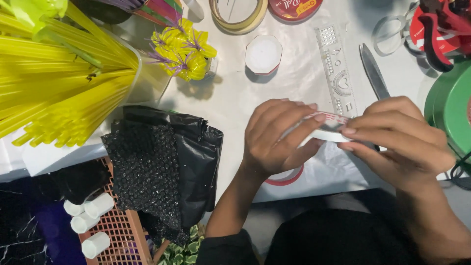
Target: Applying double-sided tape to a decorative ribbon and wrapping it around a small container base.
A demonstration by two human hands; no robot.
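A white tape roll (329, 128) with red marks on its edge sits at the frame's centre, slightly toward 3 o'clock, held edge-on above the white table (230, 98). The left hand (277, 137) clamps it from the 9 o'clock side, fingers curled over the top and thumb beneath; the right hand (402, 137) pinches it from the 3 o'clock side, fingertips (349, 131) pressed on the rim. Under the left wrist, toward 6 o'clock, a red-edged disc (287, 177) peeks out. Directly behind the roll, toward 12 o'clock, lies a clear stencil ruler (336, 66), with a scissor blade (374, 71) just beside it on the 3 o'clock side. Farther toward 12 stands a white octagonal lid (263, 54), and beyond it a cream tape ring (239, 14) next to a red lid (295, 7). At 3 o'clock a green tape roll (449, 105) meets the frame edge, with red scissor handles (436, 29) at 1 o'clock. Toward 10 o'clock sit yellow straw flowers (184, 46) and a bundle of yellow straws (54, 83). At 8 o'clock lies a black bubble-wrap bag (162, 162), partly over an orange basket (122, 230) bearing white tubes (91, 221).
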